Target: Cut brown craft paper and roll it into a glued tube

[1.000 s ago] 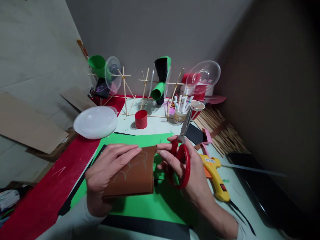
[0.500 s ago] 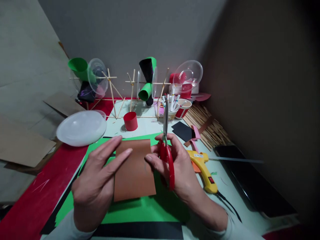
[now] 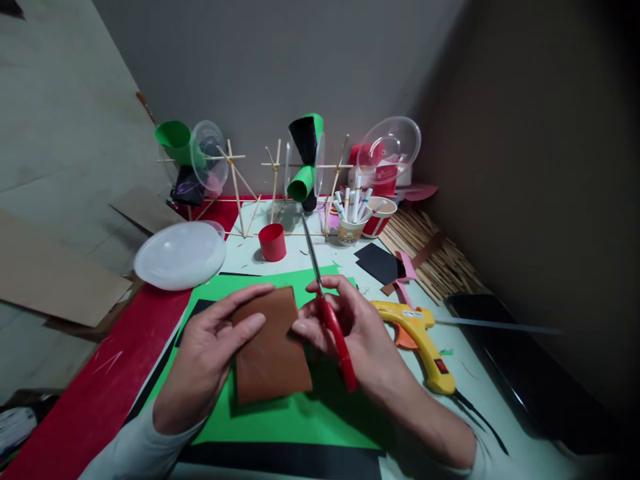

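My left hand [image 3: 207, 350] holds a brown sheet of foam or paper [image 3: 273, 350] by its left edge, fingers spread over its top. The sheet hangs just above a green sheet [image 3: 295, 417] on the table. My right hand [image 3: 360, 337] grips red-handled scissors [image 3: 330, 313], their blades closed and pointing up and away. The right fingertips also pinch the brown sheet's right edge.
A yellow glue gun [image 3: 420, 337] lies right of my right hand. Behind stand a red cup [image 3: 273, 242], a white lid [image 3: 180, 255], a cup of markers [image 3: 350, 223], a skewer frame [image 3: 275, 193] with paper cones, and a bundle of sticks [image 3: 430, 250]. Red sheet [image 3: 95, 393] lies left.
The brown sheet, curved with a drawn outline showing a second ago, is now turned plain side up and flatter. The scissors tilted from leaning right to leaning left.
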Action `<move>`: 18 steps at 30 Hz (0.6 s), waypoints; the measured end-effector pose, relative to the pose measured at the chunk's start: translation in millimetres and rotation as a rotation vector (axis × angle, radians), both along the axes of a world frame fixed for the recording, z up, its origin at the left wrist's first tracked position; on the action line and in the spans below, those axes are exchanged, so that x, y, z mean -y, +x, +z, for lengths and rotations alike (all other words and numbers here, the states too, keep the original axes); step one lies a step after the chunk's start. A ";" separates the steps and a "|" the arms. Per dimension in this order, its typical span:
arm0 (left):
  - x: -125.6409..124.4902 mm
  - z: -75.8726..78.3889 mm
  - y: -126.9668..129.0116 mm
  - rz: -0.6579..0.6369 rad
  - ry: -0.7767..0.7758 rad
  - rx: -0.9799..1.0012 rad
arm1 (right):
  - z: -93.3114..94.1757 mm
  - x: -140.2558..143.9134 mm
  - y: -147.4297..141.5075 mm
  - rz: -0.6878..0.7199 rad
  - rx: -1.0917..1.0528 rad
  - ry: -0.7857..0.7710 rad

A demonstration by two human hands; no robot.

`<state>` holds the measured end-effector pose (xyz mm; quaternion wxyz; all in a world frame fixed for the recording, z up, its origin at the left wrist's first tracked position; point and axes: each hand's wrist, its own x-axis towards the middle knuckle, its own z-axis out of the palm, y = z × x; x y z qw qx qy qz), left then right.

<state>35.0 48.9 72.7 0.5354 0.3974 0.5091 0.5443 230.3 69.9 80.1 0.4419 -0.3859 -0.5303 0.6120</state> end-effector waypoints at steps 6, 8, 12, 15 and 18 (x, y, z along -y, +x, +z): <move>-20.5 25.6 -30.6 0.481 0.081 0.112 | 27.1 -9.3 34.2 0.017 0.392 0.300; -24.0 29.1 -40.9 0.528 0.107 0.118 | 28.6 -5.7 40.5 0.127 0.595 0.383; -25.6 27.3 -48.9 0.537 0.114 0.161 | 26.1 19.9 54.0 0.313 0.862 0.428; -25.9 21.2 -43.7 0.433 0.024 0.203 | 28.2 47.1 73.6 0.251 0.967 0.452; -26.7 12.5 -34.6 0.278 -0.078 0.233 | 35.0 68.9 94.9 0.316 1.088 0.429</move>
